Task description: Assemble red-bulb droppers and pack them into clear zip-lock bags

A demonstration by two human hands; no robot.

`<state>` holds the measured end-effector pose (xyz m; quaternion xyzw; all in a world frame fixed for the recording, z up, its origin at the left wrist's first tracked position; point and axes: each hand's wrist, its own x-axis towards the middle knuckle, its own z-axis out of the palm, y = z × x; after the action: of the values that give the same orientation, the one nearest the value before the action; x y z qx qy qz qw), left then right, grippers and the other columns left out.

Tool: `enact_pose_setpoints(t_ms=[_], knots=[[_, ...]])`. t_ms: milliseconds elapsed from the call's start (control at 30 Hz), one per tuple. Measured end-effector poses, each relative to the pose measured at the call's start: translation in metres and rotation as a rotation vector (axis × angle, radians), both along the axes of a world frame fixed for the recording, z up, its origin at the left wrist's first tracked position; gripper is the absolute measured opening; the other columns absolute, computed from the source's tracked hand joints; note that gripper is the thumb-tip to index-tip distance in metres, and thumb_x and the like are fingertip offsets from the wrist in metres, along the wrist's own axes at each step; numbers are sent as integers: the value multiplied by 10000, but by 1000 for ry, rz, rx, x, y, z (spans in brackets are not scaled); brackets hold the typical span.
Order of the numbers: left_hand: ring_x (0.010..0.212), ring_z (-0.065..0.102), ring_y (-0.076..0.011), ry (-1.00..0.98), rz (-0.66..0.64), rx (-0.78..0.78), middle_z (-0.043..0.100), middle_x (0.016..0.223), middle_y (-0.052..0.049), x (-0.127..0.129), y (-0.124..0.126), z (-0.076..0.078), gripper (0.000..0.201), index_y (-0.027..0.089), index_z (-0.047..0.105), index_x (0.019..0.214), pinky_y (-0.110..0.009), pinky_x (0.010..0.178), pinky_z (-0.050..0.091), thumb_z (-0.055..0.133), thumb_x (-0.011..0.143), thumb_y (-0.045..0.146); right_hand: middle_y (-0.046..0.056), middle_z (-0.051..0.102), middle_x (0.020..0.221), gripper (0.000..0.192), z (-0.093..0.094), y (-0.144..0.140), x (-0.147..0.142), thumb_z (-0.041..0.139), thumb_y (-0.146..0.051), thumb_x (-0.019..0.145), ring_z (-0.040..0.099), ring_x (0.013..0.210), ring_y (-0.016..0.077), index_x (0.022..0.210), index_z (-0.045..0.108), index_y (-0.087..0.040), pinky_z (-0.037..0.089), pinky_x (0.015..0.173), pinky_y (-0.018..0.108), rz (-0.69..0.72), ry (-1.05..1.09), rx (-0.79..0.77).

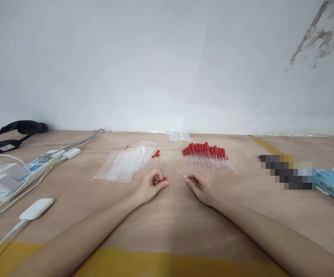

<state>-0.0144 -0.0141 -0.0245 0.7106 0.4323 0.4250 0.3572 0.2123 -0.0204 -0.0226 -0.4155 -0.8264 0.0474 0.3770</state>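
My left hand (151,185) pinches a red bulb (164,179); my right hand (200,186) pinches a glass pipette (182,176) pointing at 10 o'clock, toward it.

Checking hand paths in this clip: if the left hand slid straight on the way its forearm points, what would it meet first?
Probably the right hand: the left hand, pinching a red bulb, points right across a small gap of bare table.

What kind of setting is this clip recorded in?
Probably a small packing or assembly bench rather than a proper lab. A plain wooden table against a bare white wall holds a row of red-bulbed glass droppers, a stack of clear zip bags and a power strip.
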Motion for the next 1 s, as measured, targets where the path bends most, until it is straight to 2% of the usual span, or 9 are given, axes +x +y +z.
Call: enact_pose_setpoints(t_ms=[133, 333, 467, 567, 800, 1000], knots=[[595, 489, -83, 32, -2, 51, 525, 691, 23, 1, -2, 1, 225, 158, 477, 756, -203, 558, 396, 640, 708, 306, 7, 603, 718, 130, -7, 1, -10, 467, -269, 835, 520, 626, 113, 832, 572, -192, 322, 696, 306, 55, -8, 61], [745, 578, -136, 10, -30, 7, 611, 830, -30, 2, -2, -2, 254, 157, 537, 866, -249, 662, 463, 647, 706, 320, 3, 596, 700, 160, -12, 3, -15, 453, -276, 847, 492, 590, 95, 813, 579, -184, 297, 681, 289, 109, -52, 120], [720, 595, -143, 92, -15, -1, 643, 802, -24, 2, -3, -1, 219, 164, 595, 848, -258, 665, 469, 609, 738, 353, -5, 568, 646, 172, -11, 1, -14, 455, -271, 846, 478, 586, 95, 753, 565, -176, 286, 677, 283, 124, -90, 129], [694, 594, -139, 150, -6, 7, 653, 778, -13, 1, -5, 2, 204, 168, 616, 827, -246, 645, 465, 574, 764, 358, -4, 584, 677, 156, -9, 1, -12, 468, -261, 841, 487, 609, 95, 759, 573, -180, 271, 694, 288, 164, -107, 104], [688, 572, -128, 255, -117, 40, 646, 764, -3, -1, -11, 7, 186, 170, 627, 826, -220, 628, 437, 526, 801, 323, -11, 628, 741, 170, 0, 5, -3, 452, -251, 859, 495, 610, 83, 838, 616, -210, 225, 708, 306, 244, -176, 62], [626, 542, -116, 353, -88, 89, 622, 715, -1, 1, -15, 8, 197, 166, 622, 841, -211, 579, 423, 513, 803, 326, -10, 629, 735, 185, 5, 2, -5, 449, -230, 849, 466, 591, 86, 807, 628, -211, 198, 701, 316, 192, -243, 130]])
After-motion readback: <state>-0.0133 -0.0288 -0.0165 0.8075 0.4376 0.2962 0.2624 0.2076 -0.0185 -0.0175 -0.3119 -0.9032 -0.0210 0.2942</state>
